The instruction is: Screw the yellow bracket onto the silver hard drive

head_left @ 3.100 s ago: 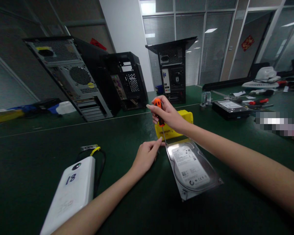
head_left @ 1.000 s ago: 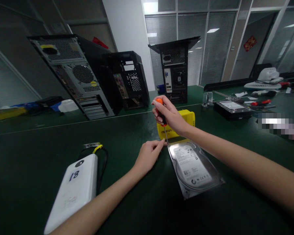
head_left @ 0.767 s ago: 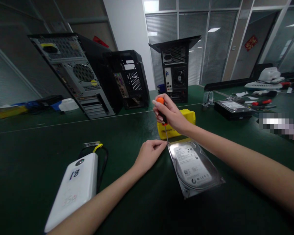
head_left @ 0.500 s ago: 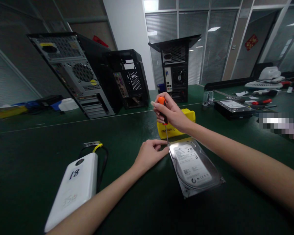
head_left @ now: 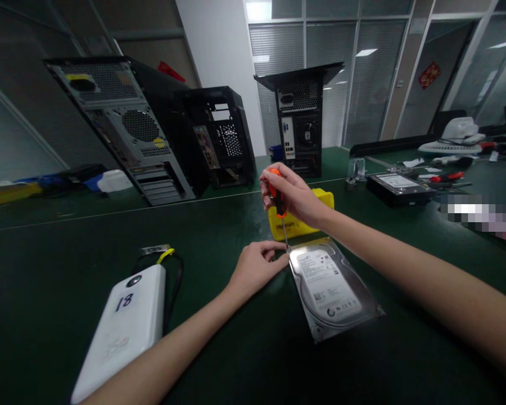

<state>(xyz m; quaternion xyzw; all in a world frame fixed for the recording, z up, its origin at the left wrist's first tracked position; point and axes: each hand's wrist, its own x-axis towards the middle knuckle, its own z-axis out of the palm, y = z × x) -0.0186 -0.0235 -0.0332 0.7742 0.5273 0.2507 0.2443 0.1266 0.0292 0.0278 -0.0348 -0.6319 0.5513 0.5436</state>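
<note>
A silver hard disk drive (head_left: 329, 287) with a white label lies flat on the green table. My right hand (head_left: 293, 194) is wrapped around the orange-and-black handle of a screwdriver (head_left: 280, 205), its thumb along the upper handle. The thin shaft points down to the drive's far left corner, where the tip meets a screw spot too small to make out. At that same corner my left hand (head_left: 257, 264) is closed, with index finger and thumb against the drive's edge, close around the screwdriver tip. Behind the drive stands a yellow box (head_left: 293, 225), partly covered by my right hand.
Several black computer cases (head_left: 301, 124) stand along the back. At left lies a white power bank (head_left: 122, 326) marked 18, with a black cable. On the right are another hard drive (head_left: 398, 183), a red-handled tool (head_left: 447, 176) and a white helmet (head_left: 459, 132).
The screwdriver's handle has turned and tilted slightly left in my right hand, whose fingers have shifted around it. My left hand stays at the drive's corner. The whole view has shifted slightly.
</note>
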